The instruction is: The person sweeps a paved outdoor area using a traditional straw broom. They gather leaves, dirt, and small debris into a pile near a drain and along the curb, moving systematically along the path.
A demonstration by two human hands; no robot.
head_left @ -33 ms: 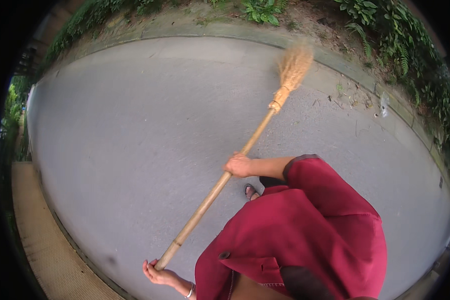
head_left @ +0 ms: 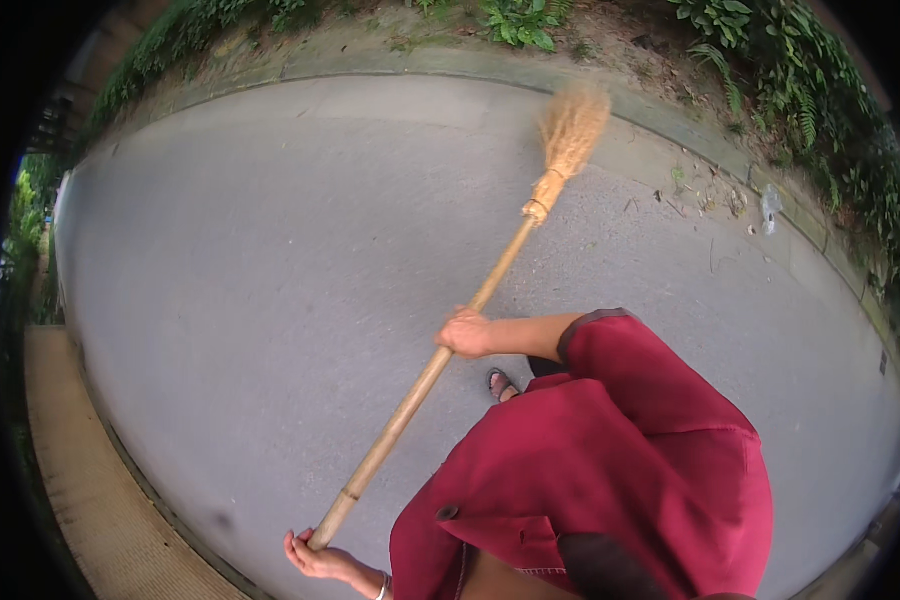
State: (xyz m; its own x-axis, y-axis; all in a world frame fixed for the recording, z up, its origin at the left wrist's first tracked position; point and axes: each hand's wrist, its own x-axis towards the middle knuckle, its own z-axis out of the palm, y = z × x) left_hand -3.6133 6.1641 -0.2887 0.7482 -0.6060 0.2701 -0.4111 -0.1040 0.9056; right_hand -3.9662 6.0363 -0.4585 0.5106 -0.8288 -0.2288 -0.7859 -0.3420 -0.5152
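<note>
At the far left a tan paved strip (head_left: 90, 480) borders the grey road (head_left: 270, 260). The left hand (head_left: 315, 555) cups the broom's (head_left: 440, 365) handle end; the right hand (head_left: 465, 333) is wrapped around mid-shaft. Its bristles (head_left: 573, 125) rest at the road's far edge, near litter (head_left: 715, 200). A good stroke likely needs a low, steady sweep, the lower hand pivoting.

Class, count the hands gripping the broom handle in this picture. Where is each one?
2. The right hand grips the broom handle mid-shaft; the left hand holds its lower end.
</note>
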